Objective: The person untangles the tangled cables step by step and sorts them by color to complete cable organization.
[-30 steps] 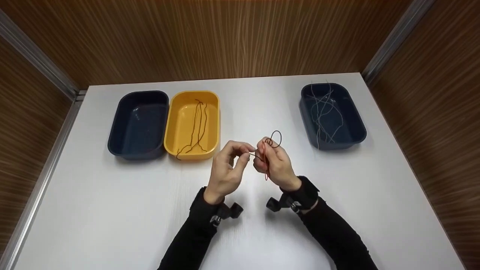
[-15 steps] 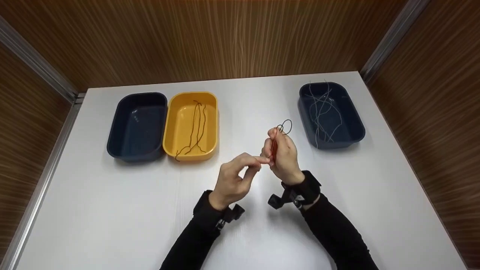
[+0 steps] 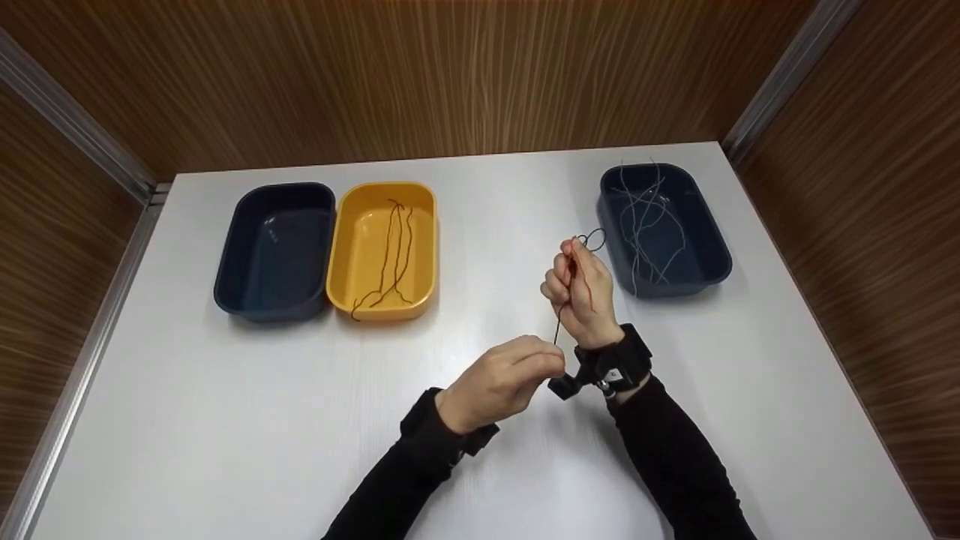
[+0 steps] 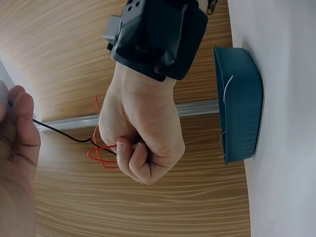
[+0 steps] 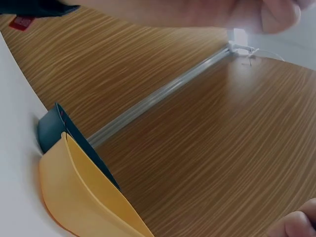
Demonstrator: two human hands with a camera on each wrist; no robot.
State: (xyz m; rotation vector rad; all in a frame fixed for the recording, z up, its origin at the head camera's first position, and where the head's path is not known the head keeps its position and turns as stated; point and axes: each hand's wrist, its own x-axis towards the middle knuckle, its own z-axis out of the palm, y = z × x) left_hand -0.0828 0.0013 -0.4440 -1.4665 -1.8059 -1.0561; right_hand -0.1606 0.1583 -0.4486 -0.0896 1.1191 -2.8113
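My right hand [image 3: 585, 300] grips a small tangle of red wire [image 3: 589, 287] and black wire [image 3: 557, 328], raised over the table. A loop of the black wire sticks out past the right fingertips. Lower and to the left, my left hand [image 3: 504, 384] pinches the other end of the black wire, which runs taut between both hands. In the left wrist view, red loops [image 4: 101, 162] hang out of the curled right fist, and the black strand stretches to the left fingers [image 4: 24, 128]. Parts of the wires inside the fist are hidden.
A yellow bin [image 3: 356, 247] with several dark wires stands at left, beside a dark blue bin [image 3: 274, 259]. Another dark blue bin [image 3: 701, 251], holding several thin grey-white wires, is close to the right hand. Wood-patterned panels [image 3: 465, 82] enclose the white table [image 3: 247, 420].
The right hand has moved up and to the right with the wires. The left hand let go of the strand, then took it lower down and drew it toward the body.
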